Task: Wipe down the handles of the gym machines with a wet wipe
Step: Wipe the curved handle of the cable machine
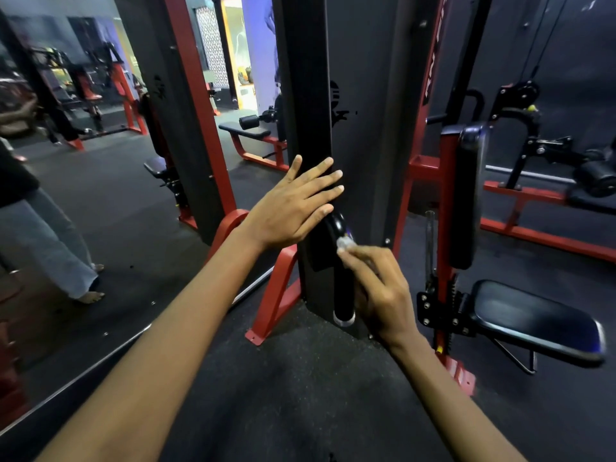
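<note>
One left hand (293, 205) fingers spread flat on black upright (310, 128), one right hand (380, 288) pinching one wipe (345, 244) against one handle (341, 278)

I have one view only, from the head camera: it looks forward and steeply down along both forearms, wide-angle, close to the black upright column (308, 95) ahead, with the dark floor (300, 378) filling the lower frame.

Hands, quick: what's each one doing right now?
Left hand: open, fingers straight, resting flat on the black upright.
Right hand: closed, pinching the wet wipe against the black handle.
</note>
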A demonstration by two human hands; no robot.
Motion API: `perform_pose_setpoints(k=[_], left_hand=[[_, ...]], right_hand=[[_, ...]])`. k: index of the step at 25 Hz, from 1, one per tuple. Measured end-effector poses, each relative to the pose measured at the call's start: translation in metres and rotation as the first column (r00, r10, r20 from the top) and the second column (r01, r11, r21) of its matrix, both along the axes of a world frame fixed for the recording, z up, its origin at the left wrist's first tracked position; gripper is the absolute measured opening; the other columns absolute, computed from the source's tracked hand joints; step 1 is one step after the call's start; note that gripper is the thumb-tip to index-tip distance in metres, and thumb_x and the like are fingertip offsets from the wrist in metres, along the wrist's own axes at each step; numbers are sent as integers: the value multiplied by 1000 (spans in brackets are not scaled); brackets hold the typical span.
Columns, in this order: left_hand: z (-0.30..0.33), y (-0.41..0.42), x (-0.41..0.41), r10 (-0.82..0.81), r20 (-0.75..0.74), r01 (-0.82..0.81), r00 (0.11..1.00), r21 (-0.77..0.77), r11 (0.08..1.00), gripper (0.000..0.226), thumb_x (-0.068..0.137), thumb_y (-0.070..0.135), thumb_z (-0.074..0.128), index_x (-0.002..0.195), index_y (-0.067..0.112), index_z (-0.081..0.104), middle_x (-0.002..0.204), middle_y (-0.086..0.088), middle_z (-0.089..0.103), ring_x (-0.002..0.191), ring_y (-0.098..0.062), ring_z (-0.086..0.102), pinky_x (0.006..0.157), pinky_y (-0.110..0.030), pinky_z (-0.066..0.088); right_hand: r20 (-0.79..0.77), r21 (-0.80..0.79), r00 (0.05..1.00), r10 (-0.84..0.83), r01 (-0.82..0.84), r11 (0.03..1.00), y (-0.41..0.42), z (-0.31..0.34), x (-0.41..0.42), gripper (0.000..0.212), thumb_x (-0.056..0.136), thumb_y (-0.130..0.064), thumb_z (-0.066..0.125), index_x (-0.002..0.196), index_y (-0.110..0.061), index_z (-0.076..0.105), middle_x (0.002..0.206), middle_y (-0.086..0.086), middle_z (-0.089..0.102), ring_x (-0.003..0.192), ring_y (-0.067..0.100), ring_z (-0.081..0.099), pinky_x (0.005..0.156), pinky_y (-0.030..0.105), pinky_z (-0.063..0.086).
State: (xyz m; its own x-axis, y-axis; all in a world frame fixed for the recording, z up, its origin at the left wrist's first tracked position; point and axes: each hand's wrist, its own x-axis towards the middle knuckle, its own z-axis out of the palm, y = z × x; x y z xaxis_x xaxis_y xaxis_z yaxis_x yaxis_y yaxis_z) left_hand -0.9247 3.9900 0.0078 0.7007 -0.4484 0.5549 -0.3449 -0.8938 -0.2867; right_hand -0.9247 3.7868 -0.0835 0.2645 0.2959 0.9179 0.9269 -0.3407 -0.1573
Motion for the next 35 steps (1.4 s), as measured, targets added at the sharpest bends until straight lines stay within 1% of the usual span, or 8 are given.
perform_pose_setpoints(k=[4, 7, 12, 17, 22, 25, 29, 35], left_hand=[[-2, -3, -1, 8, -29, -10, 1000, -57, 998, 44, 100, 28, 30, 133, 8, 51, 146, -9, 41, 143, -22, 19, 118, -45, 2], [-3, -5, -3, 29, -37, -32, 999, -83, 996, 44, 100, 28, 28, 133, 8, 50, 146, -9, 40, 143, -21, 17, 118, -40, -2], [-3, -7, -5, 45, -64, -52, 997, -104, 993, 46, 101, 29, 26, 134, 8, 49, 147, -8, 38, 143, -20, 15, 118, -37, -4], [-2, -10, -7, 59, -70, -66, 996, -111, 992, 47, 100, 30, 24, 134, 8, 49, 148, -8, 37, 143, -18, 14, 118, -36, -5], [-4, -12, -8, 68, -81, -79, 994, -143, 987, 48, 100, 30, 23, 135, 8, 48, 149, -7, 36, 143, -16, 13, 118, -32, -6], [-5, -10, -8, 55, -84, -68, 995, -153, 986, 47, 100, 30, 24, 135, 8, 47, 149, -7, 36, 143, -15, 12, 117, -31, -7], [-8, -9, -6, 27, -69, -39, 997, -172, 984, 46, 101, 29, 25, 135, 9, 48, 149, -7, 35, 144, -16, 13, 118, -31, -6], [-7, -6, -4, 6, -87, -22, 996, -184, 983, 47, 100, 30, 24, 136, 8, 47, 149, -8, 35, 144, -16, 12, 118, -32, -6]], right_hand=[[2, 20, 1000, 10, -10, 1000, 4, 5, 10, 21, 84, 0, 66, 105, 5, 68, 105, 17, 64, 98, 24, 58, 88, 26, 48], [-16, -21, 1000, 5, -5, 1000, -8, -28, -1, 20, 85, -1, 64, 104, 5, 68, 101, 17, 66, 91, 23, 59, 80, 28, 50], [-46, -102, 999, -20, 15, 995, -15, -61, -7, 27, 96, -12, 47, 98, 3, 70, 92, 12, 64, 84, 18, 53, 76, 18, 44], [-109, -188, 993, 38, -58, 981, -21, -86, -4, 25, 97, -13, 42, 96, -3, 65, 88, 5, 57, 74, 21, 53, 61, 29, 48], [-167, -281, 986, 25, -72, 957, -25, -96, -6, 12, 91, -14, 51, 88, -9, 61, 87, -5, 44, 73, 13, 45, 59, 27, 44], [-255, -204, 965, 60, -115, 972, -25, -84, -6, 10, 85, -6, 57, 87, -5, 66, 88, 1, 56, 77, 14, 55, 66, 25, 49], [-279, 46, 957, 83, -73, 996, -19, -28, -5, 14, 79, -1, 57, 87, -1, 69, 92, 8, 63, 87, 15, 60, 80, 18, 47], [-269, 195, 960, 76, -23, 981, 13, 48, 10, 17, 74, 12, 65, 83, -2, 69, 86, 6, 65, 82, 11, 61, 78, 11, 45]])
